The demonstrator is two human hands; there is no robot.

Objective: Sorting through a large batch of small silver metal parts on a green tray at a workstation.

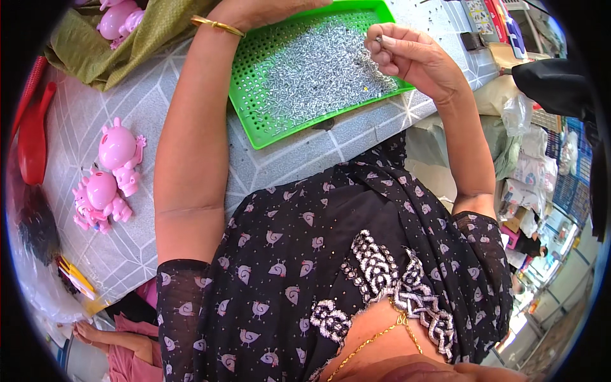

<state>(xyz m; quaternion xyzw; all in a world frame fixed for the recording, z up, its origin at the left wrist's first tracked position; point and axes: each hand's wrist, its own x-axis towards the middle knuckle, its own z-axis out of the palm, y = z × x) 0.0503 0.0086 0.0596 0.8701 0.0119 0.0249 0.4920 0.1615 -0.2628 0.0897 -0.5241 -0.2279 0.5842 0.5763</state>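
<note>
A shallow green plastic tray (251,124) with a perforated bottom lies on the table at the far side. Heaped in it are a great many small silvery metal pieces (324,73), short and pin-like. Over the tray's right end is my right hand (414,57), its thumb and forefinger pinched on one small metal piece (379,39). The other fingers of that hand curl inward. My left hand (270,9) reaches across the tray's far left corner, and the picture's top edge cuts off its fingers. A gold bangle (218,26) circles the left wrist.
Pink plastic animal figures (119,149) lie left of my left forearm. Another pink figure (114,22) rests by an olive woven sack (133,51). At the far left are a red plastic object (35,137) and yellow-handled tools (76,277). Another person's arm (121,337) shows lower left.
</note>
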